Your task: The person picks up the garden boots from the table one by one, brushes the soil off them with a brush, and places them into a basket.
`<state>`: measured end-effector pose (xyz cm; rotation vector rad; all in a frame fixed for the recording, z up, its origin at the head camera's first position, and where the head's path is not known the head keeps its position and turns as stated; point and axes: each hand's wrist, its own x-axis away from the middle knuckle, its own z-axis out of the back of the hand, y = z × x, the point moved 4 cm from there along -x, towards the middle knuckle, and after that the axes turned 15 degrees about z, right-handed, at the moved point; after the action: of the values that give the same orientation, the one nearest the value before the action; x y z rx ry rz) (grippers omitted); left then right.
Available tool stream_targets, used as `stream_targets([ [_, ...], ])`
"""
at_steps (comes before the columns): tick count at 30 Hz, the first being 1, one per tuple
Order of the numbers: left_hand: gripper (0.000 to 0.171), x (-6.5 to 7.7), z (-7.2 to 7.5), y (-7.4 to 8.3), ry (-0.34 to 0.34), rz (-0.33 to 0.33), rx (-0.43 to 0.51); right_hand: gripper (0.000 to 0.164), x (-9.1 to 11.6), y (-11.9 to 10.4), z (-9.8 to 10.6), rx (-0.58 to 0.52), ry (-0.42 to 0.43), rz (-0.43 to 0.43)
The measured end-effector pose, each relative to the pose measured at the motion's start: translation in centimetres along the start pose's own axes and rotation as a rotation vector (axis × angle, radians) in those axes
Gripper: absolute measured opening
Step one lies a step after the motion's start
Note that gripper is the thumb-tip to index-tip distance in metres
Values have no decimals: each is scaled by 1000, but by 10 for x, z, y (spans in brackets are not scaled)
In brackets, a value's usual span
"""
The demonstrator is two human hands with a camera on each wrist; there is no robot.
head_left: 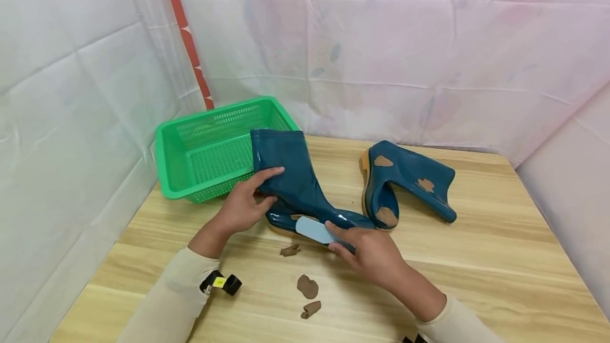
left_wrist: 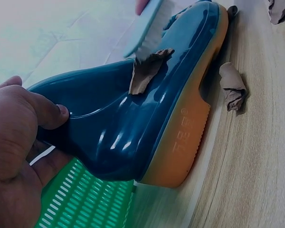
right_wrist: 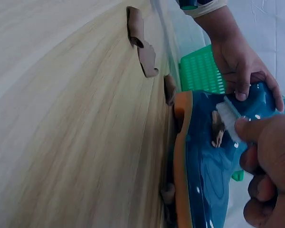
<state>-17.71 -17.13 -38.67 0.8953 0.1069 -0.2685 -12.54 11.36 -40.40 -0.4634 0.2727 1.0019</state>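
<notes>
A dark blue rubber boot with an orange-tan sole stands on the table, its toe pointing right. My left hand holds it at the shaft, thumb on the near side. In my right hand is a brush with a light blue back, gripped with the fingers curled round its handle. Its white bristles meet the boot's side at a brown, mud-like patch, which is partly peeled up from the surface. The brush covers most of that patch in the head view.
A second blue boot lies on its side at the right, bearing several brown patches. Loose brown pieces lie on the wooden table before the upright boot. A green plastic basket stands behind left, and pale curtains surround the table.
</notes>
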Motion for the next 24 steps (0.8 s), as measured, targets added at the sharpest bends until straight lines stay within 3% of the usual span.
stream_targets([
  [9, 73, 0, -1, -2, -4, -7, -2, 47, 9, 11, 15, 118, 40, -67],
  [17, 73, 1, 1, -3, 6, -5, 5, 50, 6, 6, 12, 92, 115, 12],
  [24, 73, 2, 0, -2, 0, -12, 8, 44, 3, 3, 4, 29, -57, -56],
])
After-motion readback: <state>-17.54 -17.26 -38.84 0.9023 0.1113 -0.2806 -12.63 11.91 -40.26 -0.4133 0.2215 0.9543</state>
